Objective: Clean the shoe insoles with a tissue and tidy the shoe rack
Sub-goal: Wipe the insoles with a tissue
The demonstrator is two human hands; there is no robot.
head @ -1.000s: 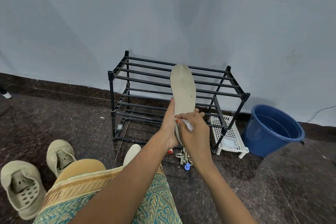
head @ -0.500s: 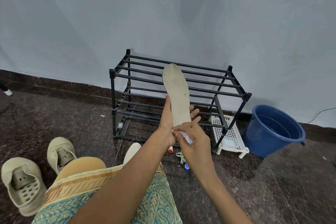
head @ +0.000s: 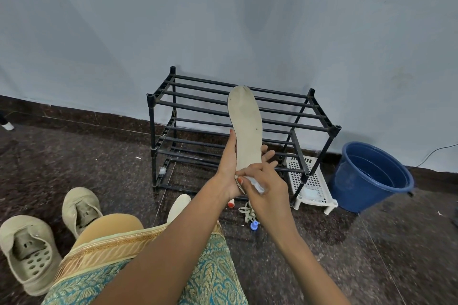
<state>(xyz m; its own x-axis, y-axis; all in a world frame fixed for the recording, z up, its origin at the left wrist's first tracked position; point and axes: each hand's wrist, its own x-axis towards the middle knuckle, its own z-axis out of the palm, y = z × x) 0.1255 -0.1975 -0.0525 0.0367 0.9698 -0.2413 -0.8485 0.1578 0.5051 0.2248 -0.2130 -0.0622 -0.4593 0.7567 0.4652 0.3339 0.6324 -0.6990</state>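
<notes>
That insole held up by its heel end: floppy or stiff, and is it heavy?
Probably fairly stiff: the insole stands nearly upright without drooping, gripped only near its heel by the left hand. Likely light, since that one hand carries it while the right hand presses a tissue on it. It looks thin, so hard pushing may bend it.

A home entryway corner is suggested: a black shoe rack (head: 238, 129) is set against the painted wall (head: 223, 20), with worn shoes (head: 27, 252) and a blue bucket (head: 371, 176) on the stone floor (head: 74, 161) beside it.

Matt, scuffed insole (head: 245, 126), black tubular rack (head: 247, 109), glossy blue plastic bucket (head: 371, 181), speckled polished stone floor (head: 74, 156).
</notes>
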